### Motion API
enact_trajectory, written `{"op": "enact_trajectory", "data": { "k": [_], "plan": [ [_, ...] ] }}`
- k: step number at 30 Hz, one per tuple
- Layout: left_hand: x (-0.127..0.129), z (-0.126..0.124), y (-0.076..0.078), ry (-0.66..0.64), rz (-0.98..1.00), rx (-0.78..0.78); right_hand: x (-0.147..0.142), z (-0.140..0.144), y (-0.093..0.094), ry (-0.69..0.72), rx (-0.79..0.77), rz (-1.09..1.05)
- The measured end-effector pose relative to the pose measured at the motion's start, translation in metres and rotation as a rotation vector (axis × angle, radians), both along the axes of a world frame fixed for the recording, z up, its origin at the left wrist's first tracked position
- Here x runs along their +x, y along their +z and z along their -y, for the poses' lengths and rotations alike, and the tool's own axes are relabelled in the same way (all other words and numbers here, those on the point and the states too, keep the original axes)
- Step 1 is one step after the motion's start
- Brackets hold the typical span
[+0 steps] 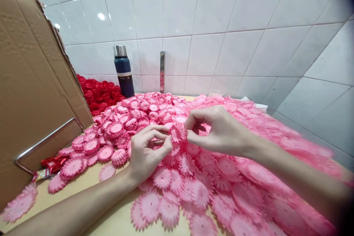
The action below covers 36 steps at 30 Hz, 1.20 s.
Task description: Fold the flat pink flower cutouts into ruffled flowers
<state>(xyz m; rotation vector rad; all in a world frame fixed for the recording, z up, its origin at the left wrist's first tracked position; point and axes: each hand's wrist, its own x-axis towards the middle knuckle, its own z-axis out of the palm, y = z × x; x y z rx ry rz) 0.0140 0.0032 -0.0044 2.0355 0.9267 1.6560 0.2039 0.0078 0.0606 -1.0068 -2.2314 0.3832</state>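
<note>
Left hand [143,155] pinches one pink flower [177,133]; right hand [221,131] meets its other edge

A white tiled wall [179,11] rises beyond both hands. Under and around them, a wide heap of pink flowers [162,178] covers much of a pale yellow table [118,215]. A sheet of cardboard [33,62] stands well to the left of the left hand. Beyond that hand lies a pile of red flowers [102,94], with a dark blue bottle [125,75] upright just beside it. The left thumb and fingers are closed on the single flower, which sits between the two hands, above the heap. The right thumb and forefinger are held narrow, touching its right edge; whether they grip it, I cannot tell. Left of the left hand, near the cardboard, are a bent metal bar [47,141] and a small red wrapper [54,163].
</note>
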Motion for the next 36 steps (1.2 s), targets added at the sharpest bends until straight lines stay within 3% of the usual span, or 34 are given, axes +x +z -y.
{"op": "enact_trajectory", "data": {
  "k": [10, 20, 24, 29, 36],
  "plan": [
    [0.000, 0.001, 0.000, -0.047, 0.035, -0.034, -0.003, 0.005, 0.004, 0.139, -0.011, 0.006],
    [0.001, -0.004, -0.007, -0.136, 0.139, -0.082, 0.002, 0.000, 0.004, 0.083, -0.026, -0.066],
    [-0.001, -0.004, -0.007, -0.141, 0.117, -0.067, 0.007, -0.003, 0.005, 0.050, 0.080, 0.022],
    [-0.002, -0.001, -0.008, -0.169, 0.050, 0.002, 0.004, -0.003, 0.003, 0.080, 0.080, 0.105],
    [-0.003, 0.001, -0.006, -0.157, -0.019, 0.095, 0.004, -0.002, 0.002, 0.002, -0.032, -0.079]
  ]
}}
